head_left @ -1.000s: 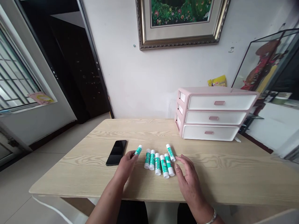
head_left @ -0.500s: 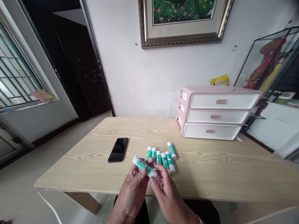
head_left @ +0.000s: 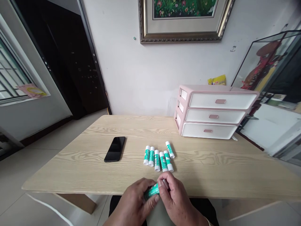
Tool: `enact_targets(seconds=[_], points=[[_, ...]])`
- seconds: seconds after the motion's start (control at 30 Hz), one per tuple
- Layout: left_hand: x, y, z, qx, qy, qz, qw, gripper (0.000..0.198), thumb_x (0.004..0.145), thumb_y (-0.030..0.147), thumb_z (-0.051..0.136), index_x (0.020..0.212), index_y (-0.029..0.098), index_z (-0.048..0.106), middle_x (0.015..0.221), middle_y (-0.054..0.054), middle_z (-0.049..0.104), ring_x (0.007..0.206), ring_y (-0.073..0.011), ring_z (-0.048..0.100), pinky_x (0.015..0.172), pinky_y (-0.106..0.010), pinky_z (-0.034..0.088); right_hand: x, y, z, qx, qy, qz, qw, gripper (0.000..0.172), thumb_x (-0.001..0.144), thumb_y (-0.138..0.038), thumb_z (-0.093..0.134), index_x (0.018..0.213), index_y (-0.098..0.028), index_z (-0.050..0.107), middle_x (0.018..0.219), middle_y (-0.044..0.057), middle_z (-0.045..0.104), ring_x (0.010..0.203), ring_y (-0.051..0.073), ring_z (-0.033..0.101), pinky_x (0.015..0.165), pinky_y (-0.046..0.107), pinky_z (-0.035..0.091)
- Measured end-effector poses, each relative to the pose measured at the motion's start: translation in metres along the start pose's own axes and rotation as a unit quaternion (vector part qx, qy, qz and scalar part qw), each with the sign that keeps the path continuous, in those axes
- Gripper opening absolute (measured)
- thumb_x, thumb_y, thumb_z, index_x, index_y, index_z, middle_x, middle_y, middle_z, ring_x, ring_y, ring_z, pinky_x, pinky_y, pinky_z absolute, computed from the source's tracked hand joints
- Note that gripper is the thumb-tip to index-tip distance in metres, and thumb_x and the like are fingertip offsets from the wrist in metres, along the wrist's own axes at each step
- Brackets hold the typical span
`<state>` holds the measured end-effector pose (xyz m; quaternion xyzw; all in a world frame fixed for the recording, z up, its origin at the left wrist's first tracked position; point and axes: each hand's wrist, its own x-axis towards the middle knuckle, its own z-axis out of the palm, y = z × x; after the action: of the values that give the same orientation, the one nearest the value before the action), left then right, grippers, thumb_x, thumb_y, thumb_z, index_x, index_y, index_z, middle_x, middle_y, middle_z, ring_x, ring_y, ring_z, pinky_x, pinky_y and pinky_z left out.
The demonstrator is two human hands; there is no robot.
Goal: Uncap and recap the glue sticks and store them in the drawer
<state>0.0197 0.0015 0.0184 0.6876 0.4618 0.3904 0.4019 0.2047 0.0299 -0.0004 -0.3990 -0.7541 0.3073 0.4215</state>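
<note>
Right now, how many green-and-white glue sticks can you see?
6. Five green-and-white glue sticks lie on the light wooden table: four side by side, one behind them. The sixth is held between left hand and right hand.

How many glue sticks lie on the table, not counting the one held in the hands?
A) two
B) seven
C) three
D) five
D: five green and white glue sticks lie side by side on the table, while both hands hold a sixth glue stick near the table's front edge.
</note>
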Motion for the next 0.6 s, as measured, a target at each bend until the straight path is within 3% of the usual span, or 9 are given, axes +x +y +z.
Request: enact_targets(seconds=[0.1,0.2,0.43,0.6], points=[[-0.002,0.012,0.007,-0.009,-0.057,0.016,0.998,0.030,0.093,0.043,0.068,0.119,0.030,0.071,0.109,-0.010,0.075,0.101,-0.0272,0.069,0.090,-0.031,0.053,-0.002,-0.002,0.004,-0.016,-0.016,-0.001,1.000,0.018,0.102,-0.036,0.050,0.089,-0.023,0.051,0.063,-0.007,0.046,0.056,0.012,0.044,0.057,0.025,0.035],[-0.004,0.014,0.010,-0.035,-0.074,0.024,0.996,0.030,0.094,0.049,0.066,0.115,0.028,0.071,0.100,-0.007,0.074,0.088,-0.0232,0.068,0.083,-0.027,0.053,-0.005,0.000,0.004,0.031,-0.050,0.036,0.998,0.022,0.102,-0.038,0.049,0.084,-0.024,0.048,0.059,-0.009,0.037,0.054,0.011,0.036,0.055,0.024,0.032],[-0.006,0.001,0.008,-0.110,-0.180,0.009,0.977,0.051,0.087,0.068,0.065,0.105,0.021,0.070,0.087,-0.004,0.066,0.081,-0.0189,0.058,0.076,-0.024,0.047,-0.007,-0.016,-0.017,0.093,-0.124,0.052,0.987,0.026,0.097,-0.041,0.051,0.080,-0.024,0.042,0.061,-0.009,0.033,0.055,0.010,0.032,0.053,0.022,0.030],[-0.004,0.005,0.016,-0.163,-0.199,-0.017,0.966,0.060,0.082,0.077,0.065,0.099,0.020,0.071,0.079,-0.001,0.060,0.075,-0.0161,0.053,0.072,-0.024,0.043,-0.012,-0.027,-0.018,0.068,-0.128,0.044,0.988,0.025,0.094,-0.038,0.053,0.078,-0.025,0.040,0.057,-0.010,0.032,0.052,0.010,0.030,0.050,0.022,0.029]])
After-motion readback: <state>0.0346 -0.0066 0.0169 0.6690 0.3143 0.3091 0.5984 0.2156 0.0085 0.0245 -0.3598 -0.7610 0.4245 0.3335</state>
